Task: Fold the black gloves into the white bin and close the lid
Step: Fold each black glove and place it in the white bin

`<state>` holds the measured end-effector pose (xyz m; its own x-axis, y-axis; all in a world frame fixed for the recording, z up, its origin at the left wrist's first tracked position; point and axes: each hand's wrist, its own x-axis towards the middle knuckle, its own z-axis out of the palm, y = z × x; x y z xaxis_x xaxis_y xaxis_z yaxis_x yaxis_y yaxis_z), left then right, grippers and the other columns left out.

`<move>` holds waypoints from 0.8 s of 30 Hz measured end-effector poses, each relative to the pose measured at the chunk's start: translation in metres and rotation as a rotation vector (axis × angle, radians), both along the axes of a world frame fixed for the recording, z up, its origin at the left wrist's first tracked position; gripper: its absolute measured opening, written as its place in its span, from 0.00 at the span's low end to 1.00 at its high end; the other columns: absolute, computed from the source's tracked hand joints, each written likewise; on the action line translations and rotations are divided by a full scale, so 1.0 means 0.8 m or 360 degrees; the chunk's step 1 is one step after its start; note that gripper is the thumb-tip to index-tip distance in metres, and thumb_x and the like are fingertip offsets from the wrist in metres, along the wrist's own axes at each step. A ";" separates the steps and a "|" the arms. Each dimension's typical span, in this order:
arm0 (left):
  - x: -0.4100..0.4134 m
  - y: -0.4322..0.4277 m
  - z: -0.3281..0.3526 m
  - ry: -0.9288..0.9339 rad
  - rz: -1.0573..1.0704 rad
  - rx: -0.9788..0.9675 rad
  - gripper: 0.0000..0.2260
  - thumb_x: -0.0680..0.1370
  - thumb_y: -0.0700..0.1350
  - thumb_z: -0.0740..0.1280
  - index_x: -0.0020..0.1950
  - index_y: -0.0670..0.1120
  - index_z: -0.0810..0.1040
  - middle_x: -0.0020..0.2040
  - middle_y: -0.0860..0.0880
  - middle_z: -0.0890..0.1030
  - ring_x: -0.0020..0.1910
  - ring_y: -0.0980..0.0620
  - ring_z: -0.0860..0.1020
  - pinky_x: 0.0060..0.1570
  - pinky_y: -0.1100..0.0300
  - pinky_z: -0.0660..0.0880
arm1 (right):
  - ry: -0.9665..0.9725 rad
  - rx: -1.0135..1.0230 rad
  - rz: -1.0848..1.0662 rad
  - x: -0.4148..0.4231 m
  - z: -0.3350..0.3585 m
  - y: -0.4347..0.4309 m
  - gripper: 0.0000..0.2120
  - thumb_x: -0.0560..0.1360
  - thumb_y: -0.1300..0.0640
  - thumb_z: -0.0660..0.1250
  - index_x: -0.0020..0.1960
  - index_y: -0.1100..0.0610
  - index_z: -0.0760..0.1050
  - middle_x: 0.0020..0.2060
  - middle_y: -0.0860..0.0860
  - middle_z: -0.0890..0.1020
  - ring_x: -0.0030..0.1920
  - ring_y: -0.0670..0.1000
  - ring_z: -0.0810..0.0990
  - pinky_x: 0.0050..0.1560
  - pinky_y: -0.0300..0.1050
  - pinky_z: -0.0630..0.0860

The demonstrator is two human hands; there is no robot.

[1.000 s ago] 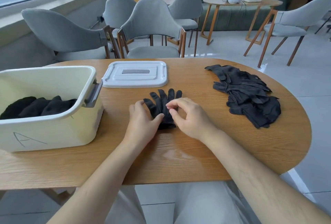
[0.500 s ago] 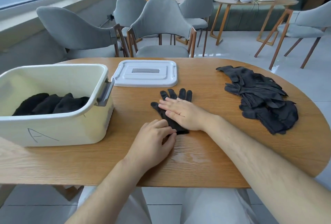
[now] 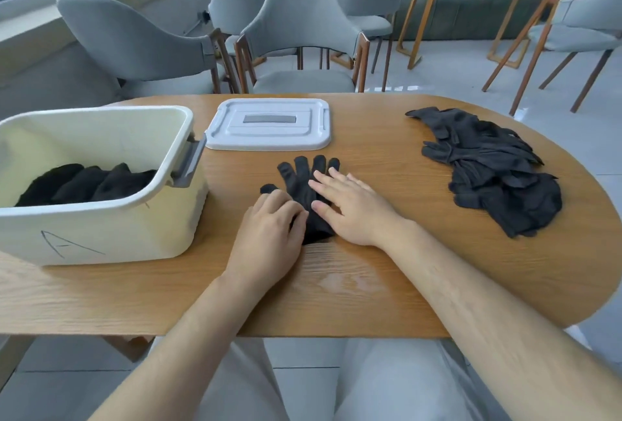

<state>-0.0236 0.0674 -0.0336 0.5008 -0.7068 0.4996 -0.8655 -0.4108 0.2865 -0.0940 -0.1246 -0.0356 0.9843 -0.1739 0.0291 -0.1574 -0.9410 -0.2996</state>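
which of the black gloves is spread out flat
The single glove near the lid, under the left hand and right hand. The rest form a heap at the table's right end or sit folded in the white bin.

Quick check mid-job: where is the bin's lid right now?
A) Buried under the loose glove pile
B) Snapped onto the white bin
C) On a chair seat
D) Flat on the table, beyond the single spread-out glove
D: the lid lies flat on the table, to the right of the open white bin and just beyond the spread-out glove.
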 end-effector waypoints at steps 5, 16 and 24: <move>0.035 -0.013 -0.002 0.0168 0.0014 0.0343 0.19 0.84 0.51 0.62 0.73 0.44 0.75 0.72 0.50 0.75 0.72 0.50 0.70 0.72 0.55 0.67 | -0.0122 0.0003 0.0054 0.003 0.001 0.004 0.25 0.86 0.46 0.49 0.83 0.48 0.53 0.82 0.43 0.50 0.81 0.45 0.43 0.81 0.48 0.43; 0.040 0.001 -0.004 0.0321 -0.0153 0.0457 0.28 0.85 0.61 0.49 0.83 0.53 0.51 0.82 0.58 0.47 0.80 0.62 0.41 0.77 0.62 0.42 | 0.0013 -0.0033 0.0072 -0.028 0.005 0.019 0.35 0.82 0.33 0.45 0.83 0.49 0.43 0.81 0.43 0.38 0.79 0.41 0.34 0.80 0.46 0.37; 0.041 -0.004 -0.010 0.0195 -0.0223 0.0577 0.28 0.84 0.63 0.47 0.83 0.54 0.54 0.82 0.59 0.52 0.80 0.62 0.43 0.78 0.62 0.40 | -0.0012 -0.0053 0.0014 -0.031 0.003 0.022 0.29 0.86 0.42 0.46 0.83 0.51 0.47 0.82 0.45 0.46 0.81 0.42 0.40 0.81 0.48 0.43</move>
